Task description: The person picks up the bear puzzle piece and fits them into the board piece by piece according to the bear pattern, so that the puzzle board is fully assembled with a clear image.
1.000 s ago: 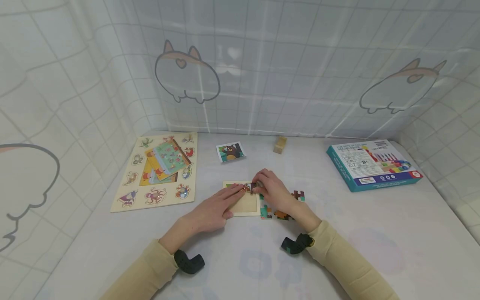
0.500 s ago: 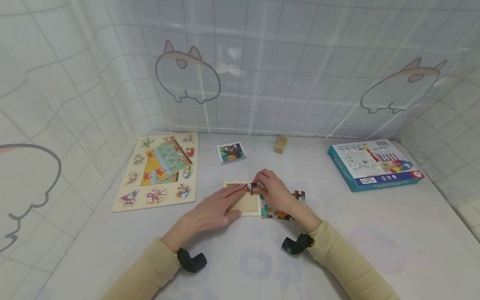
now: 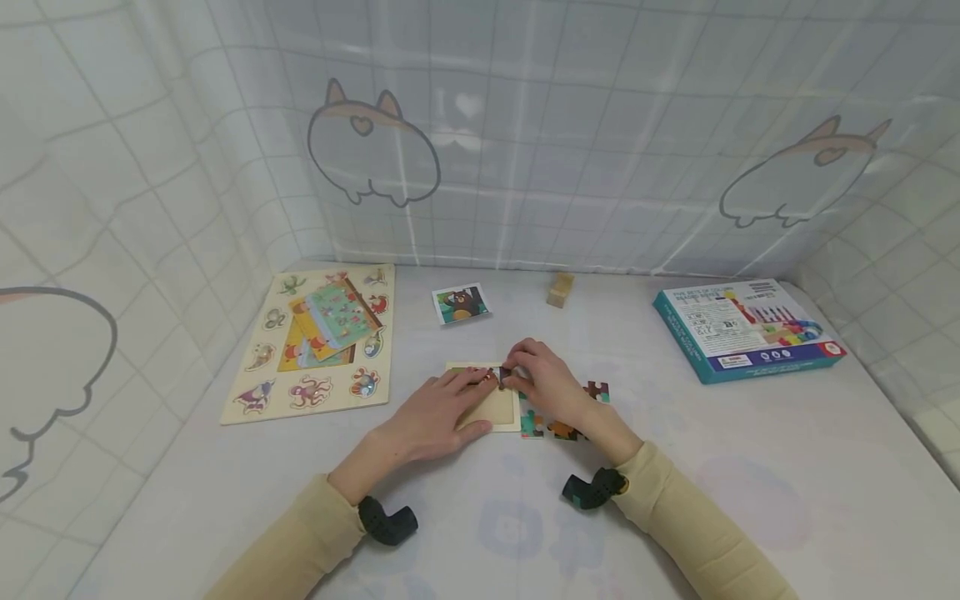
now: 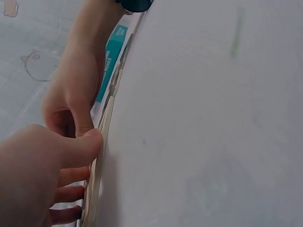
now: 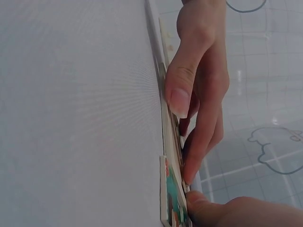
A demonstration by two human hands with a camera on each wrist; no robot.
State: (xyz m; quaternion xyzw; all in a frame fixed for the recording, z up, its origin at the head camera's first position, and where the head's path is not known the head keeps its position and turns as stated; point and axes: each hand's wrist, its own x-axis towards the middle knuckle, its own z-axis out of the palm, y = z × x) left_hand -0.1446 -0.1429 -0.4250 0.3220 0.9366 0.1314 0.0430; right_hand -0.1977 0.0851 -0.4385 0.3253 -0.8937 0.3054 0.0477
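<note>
A small square wooden puzzle tray (image 3: 497, 412) lies on the table, with puzzle pieces along its far side. My left hand (image 3: 429, 418) rests across the tray's left part, its fingers extended over those pieces and its thumb by the near rim. At the far right corner, my right hand (image 3: 551, 387) pinches a dark brown puzzle piece (image 3: 505, 375), partly hidden by the fingertips. Both thumbs stand close to the tray's edge in the left wrist view. Loose jigsaw pieces (image 3: 532, 424) lie right of the tray, partly under the right hand; their colourful faces (image 5: 171, 187) show in the right wrist view.
A bear picture card (image 3: 461, 304) and a small wooden block (image 3: 560, 290) lie behind the tray. A sea-animal board (image 3: 258, 358) bearing two picture boards (image 3: 337, 315) is at the left. At the right sits a teal box (image 3: 750, 329).
My left hand has slid slightly rightward over the pieces, its thumb now reaching across the near rim. The right fingertips have shifted a little left with the puzzle piece.
</note>
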